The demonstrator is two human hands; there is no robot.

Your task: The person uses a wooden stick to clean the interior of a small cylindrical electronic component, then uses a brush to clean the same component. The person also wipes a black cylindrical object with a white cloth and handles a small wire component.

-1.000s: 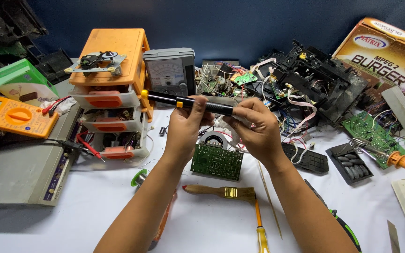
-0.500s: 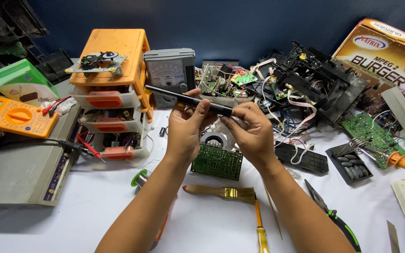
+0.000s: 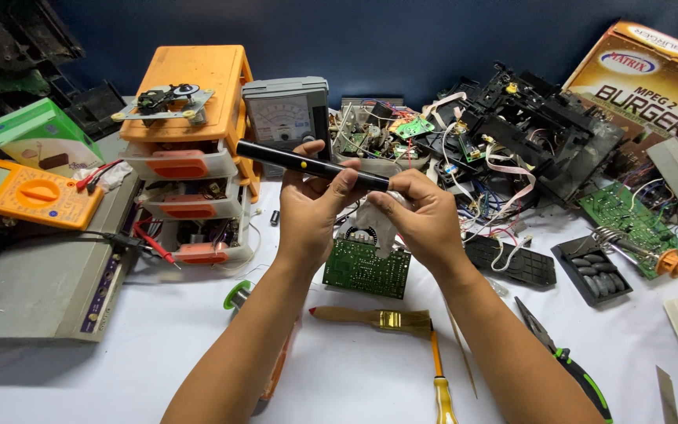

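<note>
The black pen-shaped tool [image 3: 308, 165] is held by both hands just above the green circuit board [image 3: 366, 268], which is taken here as the landmark. The left hand [image 3: 313, 206] is closed around the middle of the tool, with the thumb laid on top. The right hand [image 3: 425, 216] is pinched on the end of the tool nearer to it, and a small white piece seems to be kept under its fingers; what it is cannot be told.

The tool looks stiff, slim and light, with a smooth body that may slip, so it is probably best gripped at the middle.

In front of the board, nearer to the person, a brush [image 3: 374, 318] and a yellow screwdriver [image 3: 439, 385] are lying. To the left of the board the orange drawer unit [image 3: 190, 118] stands, and further left the yellow multimeter [image 3: 29, 196]. Behind the board an analog meter [image 3: 286, 114] and a heap of wires and black parts [image 3: 527, 133] are crowded closely, so little free room is left there.
</note>
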